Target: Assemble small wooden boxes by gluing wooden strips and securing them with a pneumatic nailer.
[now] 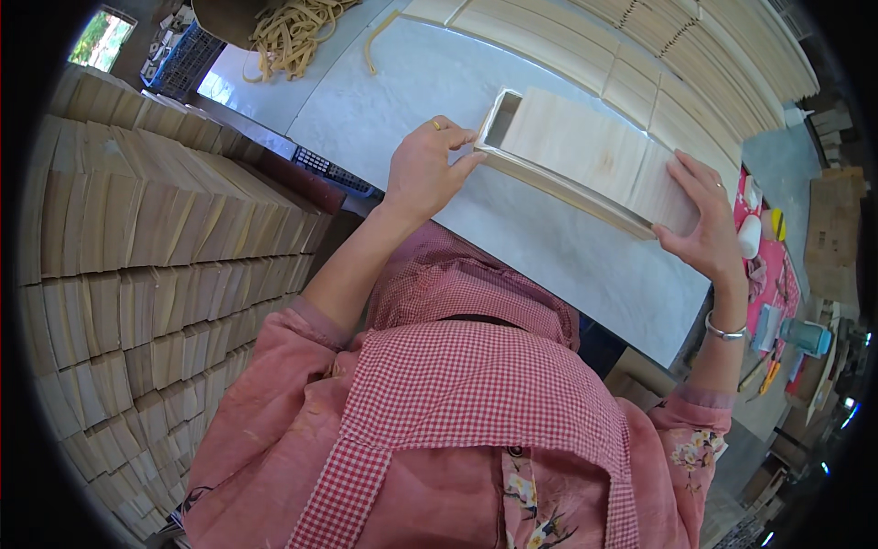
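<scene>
A long pale wooden box (585, 156) with a sliding lid lies on the white table (402, 101). The lid covers most of the top and leaves a small gap at the far left end. My left hand (425, 169) grips that open end, thumb against the side and fingers on the rim. My right hand (700, 220) presses on the other end of the lid, fingers spread across the wood. A bracelet sits on my right wrist.
Tall stacks of thin wooden boards (155, 247) rise on my left. More flat boards (677, 55) line the table's far side. A tangle of tan strips (288, 32) lies at the back. Bottles and small tools (777, 293) crowd a pink surface on the right.
</scene>
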Tool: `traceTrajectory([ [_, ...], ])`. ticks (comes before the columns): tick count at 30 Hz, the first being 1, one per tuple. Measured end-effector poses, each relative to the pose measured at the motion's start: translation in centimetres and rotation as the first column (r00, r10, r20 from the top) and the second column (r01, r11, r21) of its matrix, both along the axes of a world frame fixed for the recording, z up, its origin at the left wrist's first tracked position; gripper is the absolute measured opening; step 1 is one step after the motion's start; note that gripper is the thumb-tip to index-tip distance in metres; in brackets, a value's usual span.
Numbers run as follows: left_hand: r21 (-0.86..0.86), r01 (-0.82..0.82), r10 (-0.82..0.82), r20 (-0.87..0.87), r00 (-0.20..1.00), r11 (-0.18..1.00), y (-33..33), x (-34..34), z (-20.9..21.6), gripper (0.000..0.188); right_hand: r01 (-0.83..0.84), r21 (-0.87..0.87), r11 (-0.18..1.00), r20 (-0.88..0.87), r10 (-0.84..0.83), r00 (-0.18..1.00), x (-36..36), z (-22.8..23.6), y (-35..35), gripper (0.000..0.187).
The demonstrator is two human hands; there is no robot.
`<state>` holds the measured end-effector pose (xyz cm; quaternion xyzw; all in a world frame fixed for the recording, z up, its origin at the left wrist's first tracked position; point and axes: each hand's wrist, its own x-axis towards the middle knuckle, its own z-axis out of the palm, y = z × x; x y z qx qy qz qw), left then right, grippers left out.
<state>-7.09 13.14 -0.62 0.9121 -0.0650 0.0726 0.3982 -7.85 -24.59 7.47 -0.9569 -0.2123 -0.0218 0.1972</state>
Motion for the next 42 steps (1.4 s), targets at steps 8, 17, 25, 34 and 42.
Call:
traceTrajectory([
  [8,-0.060,-0.015,0.017,0.039,0.999,0.998,0.0,-0.1,-0.5,0.025,0.027,0.050,0.998,0.010,-0.027,1.000,-0.7,-0.3,1.5,0.080],
  [17,-0.062,0.031,-0.027,0.064,0.998,0.998,0.2,0.4,-1.0,0.023,0.029,0.026,0.999,-0.034,-0.028,0.999,0.1,-2.3,2.1,0.078],
  [25,0.032,0.023,-0.026,0.091,0.996,0.999,0.2,0.6,-1.0,0.023,-0.016,-0.022,1.000,0.048,0.017,0.999,0.5,-4.0,1.9,0.071],
  [34,0.034,0.036,-0.039,0.105,0.994,0.999,-0.2,0.5,-0.5,0.022,-0.019,-0.092,0.996,0.057,0.024,0.998,0.6,-4.5,1.6,0.075],
  [42,-0.001,0.061,-0.061,0.121,0.991,0.998,-0.3,0.7,-0.6,0.020,0.014,-0.135,0.991,-0.099,-0.028,0.995,1.9,-3.6,2.4,0.081],
])
